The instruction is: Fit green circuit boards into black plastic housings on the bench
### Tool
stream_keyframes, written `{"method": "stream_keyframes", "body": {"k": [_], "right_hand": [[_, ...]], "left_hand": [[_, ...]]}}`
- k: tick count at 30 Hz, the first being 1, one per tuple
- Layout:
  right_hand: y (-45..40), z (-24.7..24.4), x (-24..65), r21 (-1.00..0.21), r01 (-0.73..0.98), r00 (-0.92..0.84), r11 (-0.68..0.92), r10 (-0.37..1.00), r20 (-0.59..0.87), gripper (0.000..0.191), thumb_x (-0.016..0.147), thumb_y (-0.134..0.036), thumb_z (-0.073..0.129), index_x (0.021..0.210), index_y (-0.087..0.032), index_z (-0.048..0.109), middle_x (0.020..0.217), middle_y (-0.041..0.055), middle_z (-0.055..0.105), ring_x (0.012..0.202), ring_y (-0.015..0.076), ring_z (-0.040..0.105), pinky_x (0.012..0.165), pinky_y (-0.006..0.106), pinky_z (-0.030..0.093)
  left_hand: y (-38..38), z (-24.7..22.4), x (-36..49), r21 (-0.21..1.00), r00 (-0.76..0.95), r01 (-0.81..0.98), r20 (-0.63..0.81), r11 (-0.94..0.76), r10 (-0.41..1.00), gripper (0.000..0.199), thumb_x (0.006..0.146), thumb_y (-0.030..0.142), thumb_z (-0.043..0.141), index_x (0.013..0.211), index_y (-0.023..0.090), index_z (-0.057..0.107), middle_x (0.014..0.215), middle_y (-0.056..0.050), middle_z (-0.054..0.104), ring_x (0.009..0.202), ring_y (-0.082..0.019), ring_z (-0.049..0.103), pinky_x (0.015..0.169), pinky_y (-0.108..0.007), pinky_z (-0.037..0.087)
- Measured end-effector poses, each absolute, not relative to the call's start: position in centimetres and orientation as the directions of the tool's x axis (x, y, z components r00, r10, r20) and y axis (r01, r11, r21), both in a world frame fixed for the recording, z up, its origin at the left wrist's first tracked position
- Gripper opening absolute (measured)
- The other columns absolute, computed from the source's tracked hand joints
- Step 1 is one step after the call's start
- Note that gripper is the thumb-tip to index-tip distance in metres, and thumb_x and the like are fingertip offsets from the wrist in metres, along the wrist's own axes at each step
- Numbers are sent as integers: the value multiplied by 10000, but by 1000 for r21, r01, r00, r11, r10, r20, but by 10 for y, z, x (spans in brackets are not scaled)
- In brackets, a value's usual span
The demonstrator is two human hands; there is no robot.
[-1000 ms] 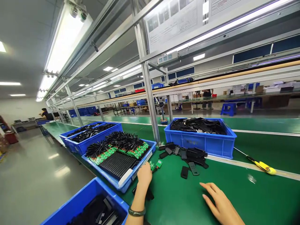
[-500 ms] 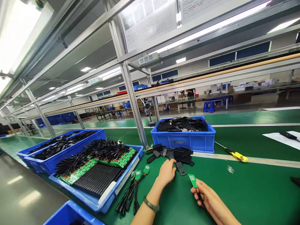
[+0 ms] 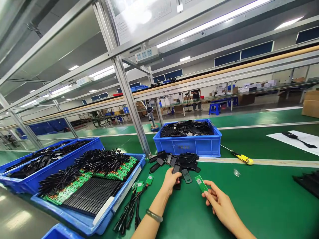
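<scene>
My left hand [image 3: 170,182] is closed round a black plastic casing piece [image 3: 176,168], at the near edge of a pile of black casing pieces [image 3: 188,161]. Another casing piece [image 3: 186,176] lies flat on the green bench just right of that hand. Between the fingertips of my right hand [image 3: 216,196] is a small green circuit board [image 3: 200,184] with a white label, held tilted above the bench. The board's cable is hidden from view. Left of my left forearm lie several circuit boards with black cables [image 3: 134,202].
A blue bin [image 3: 185,146] full of black parts stands behind the pile. At left, a blue tray [image 3: 107,212] bears rows of boards with cables, beside more blue bins [image 3: 17,186]. A yellow-handled screwdriver [image 3: 243,158] lies at right, nearer than a paper [image 3: 281,137] with a black cabled device.
My left hand has closed on a casing piece and drawn it slightly towards me. My right hand has turned the circuit board, so its face shows more. The view has shifted right.
</scene>
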State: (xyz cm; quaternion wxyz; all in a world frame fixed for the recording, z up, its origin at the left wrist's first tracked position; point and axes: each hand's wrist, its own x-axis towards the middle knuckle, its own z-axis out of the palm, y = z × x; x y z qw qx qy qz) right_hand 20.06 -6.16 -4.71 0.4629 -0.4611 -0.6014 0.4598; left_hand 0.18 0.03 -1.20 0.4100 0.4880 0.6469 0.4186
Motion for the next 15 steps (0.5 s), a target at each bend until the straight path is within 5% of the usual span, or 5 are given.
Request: {"method": "stream_keyframes", "body": {"k": [4,8,15], "right_hand": [[-61,-38,208,-834,403,-134,377,926,354,423,852,-455,433,1192,-241,564,797,40,611,761,183,589,711,294,505],[-61,-34,212,-760,493,-199,423,905,376,417,900,-375,327,1227,-254,556,807,36,587,721,150,583,708,267,500],[-66,-36,212,-696,543,-212,470,879,428,369,918,-332,353,1218,-261,555,964,64,606,836,168,588,772,284,488]], "left_hand": [[-29,-17,32,964,8,-74,-255,255,967,257,821,337,562,907,97,597,780,-67,598,630,-81,562,664,-214,487],[-45,-24,45,746,204,-567,-283,349,937,417,828,459,546,911,58,627,845,-131,640,703,-125,606,691,-246,498],[-53,-25,43,849,228,-495,-76,182,971,497,586,276,816,1017,125,620,977,-97,642,832,-165,609,760,-269,474]]}}
